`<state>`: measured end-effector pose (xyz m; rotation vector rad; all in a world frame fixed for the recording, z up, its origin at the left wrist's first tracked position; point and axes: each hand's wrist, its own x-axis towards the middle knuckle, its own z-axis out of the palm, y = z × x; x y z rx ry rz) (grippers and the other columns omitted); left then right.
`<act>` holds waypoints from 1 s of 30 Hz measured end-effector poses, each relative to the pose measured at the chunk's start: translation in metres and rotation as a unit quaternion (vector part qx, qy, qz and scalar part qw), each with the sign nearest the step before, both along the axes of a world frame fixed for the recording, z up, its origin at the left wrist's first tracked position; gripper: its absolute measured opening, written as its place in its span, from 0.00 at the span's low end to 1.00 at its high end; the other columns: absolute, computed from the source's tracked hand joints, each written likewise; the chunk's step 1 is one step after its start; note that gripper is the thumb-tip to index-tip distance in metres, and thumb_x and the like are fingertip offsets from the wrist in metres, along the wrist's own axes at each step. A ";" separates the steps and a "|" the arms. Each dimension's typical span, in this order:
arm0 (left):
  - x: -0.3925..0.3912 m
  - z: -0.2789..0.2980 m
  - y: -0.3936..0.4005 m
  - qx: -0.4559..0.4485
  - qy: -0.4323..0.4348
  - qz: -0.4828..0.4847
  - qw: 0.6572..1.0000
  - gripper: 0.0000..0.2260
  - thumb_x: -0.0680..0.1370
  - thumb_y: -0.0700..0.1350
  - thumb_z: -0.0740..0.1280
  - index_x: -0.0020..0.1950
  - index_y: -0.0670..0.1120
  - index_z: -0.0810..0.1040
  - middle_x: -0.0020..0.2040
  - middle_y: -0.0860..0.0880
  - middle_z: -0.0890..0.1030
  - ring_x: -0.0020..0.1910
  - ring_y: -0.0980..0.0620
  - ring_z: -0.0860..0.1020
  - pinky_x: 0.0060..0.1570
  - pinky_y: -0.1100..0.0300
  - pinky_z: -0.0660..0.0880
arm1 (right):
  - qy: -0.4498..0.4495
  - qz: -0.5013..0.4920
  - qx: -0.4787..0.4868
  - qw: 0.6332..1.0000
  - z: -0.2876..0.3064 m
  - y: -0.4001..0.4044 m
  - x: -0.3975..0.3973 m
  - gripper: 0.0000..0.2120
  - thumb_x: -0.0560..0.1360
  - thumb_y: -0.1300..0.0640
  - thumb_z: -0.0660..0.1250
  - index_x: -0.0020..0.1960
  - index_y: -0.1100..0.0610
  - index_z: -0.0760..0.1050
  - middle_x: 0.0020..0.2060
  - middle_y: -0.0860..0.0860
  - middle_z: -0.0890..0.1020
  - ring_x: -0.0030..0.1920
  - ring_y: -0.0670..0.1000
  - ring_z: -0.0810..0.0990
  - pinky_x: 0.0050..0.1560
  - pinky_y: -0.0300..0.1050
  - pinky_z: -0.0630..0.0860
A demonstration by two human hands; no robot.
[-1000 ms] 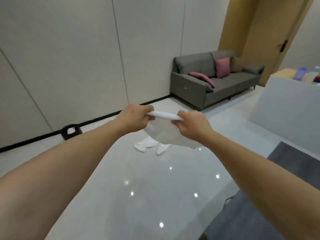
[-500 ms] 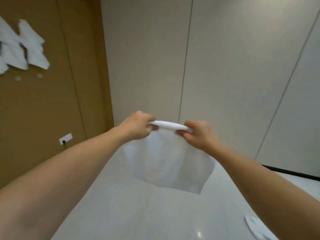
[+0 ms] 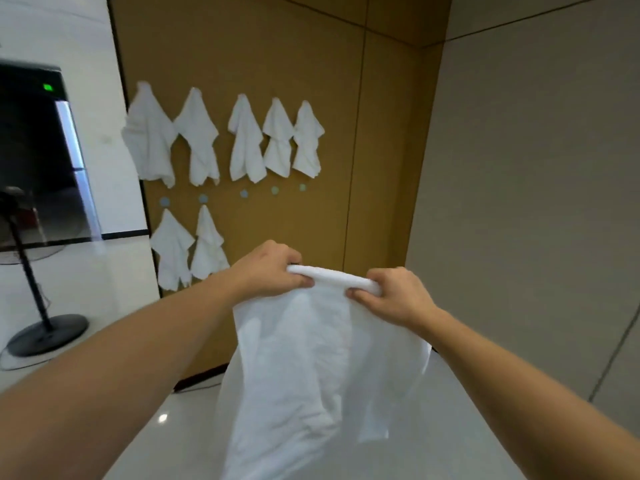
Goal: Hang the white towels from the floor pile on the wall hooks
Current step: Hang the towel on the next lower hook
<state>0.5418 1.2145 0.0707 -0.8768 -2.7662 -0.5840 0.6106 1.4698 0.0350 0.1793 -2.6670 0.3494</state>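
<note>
Left hand (image 3: 273, 270) and right hand (image 3: 394, 296) grasp a white towel (image 3: 311, 368) by its bunched edge, ready for the far wall's bare hooks (image 3: 274, 190).

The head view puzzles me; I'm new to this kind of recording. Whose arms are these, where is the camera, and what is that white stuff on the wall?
There is no machine here. A person wears a wide-angle camera on the head, so you look forward and down along their own two bare arms. The left hand and the right hand each have a grip on the rolled top edge of a white towel, which hangs down between them above a glossy floor. Ahead is a brown wall where seven towels already hang: five in the upper row, two in the lower. Small round dots show under the upper row. At far left stands a fan stand.
</note>
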 end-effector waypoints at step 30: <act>-0.613 -0.049 -0.077 0.158 -0.116 0.193 0.961 0.19 0.69 0.66 0.71 0.40 0.51 0.85 0.41 0.53 0.83 0.44 0.54 0.80 0.47 0.59 0.73 | -0.008 0.215 0.014 0.976 -0.039 -0.061 -0.725 0.27 0.73 0.27 0.56 0.52 0.49 0.78 0.43 0.45 0.82 0.45 0.49 0.80 0.43 0.44 0.73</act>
